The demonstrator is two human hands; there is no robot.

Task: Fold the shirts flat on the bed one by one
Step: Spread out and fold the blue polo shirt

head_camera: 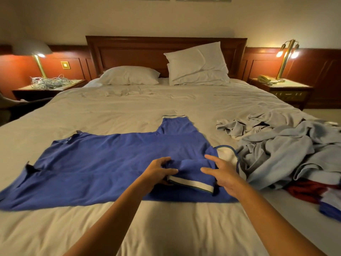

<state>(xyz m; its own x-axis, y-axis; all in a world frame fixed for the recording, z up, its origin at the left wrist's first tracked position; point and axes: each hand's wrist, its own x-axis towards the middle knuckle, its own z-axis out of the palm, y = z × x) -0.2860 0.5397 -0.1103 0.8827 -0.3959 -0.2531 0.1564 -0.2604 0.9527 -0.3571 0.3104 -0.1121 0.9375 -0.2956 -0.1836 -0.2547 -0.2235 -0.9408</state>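
A blue shirt (103, 163) with white-trimmed sleeves lies spread across the white bed (166, 228), collar to the right. Its near sleeve (191, 172) is folded back onto the body. My left hand (158, 172) pinches the left corner of that sleeve's white cuff, fingers curled round the cloth. My right hand (221, 172) hovers over the sleeve's right side with fingers spread and straight; whether it touches the cloth is unclear. The far sleeve (175, 124) lies flat, pointing toward the pillows.
A heap of grey shirts (276, 150) lies to the right, with red and blue garments (313, 196) at its near edge. Two pillows (197, 63) rest against the wooden headboard. Nightstands with lit lamps flank the bed; the left one holds tangled cables (49, 82).
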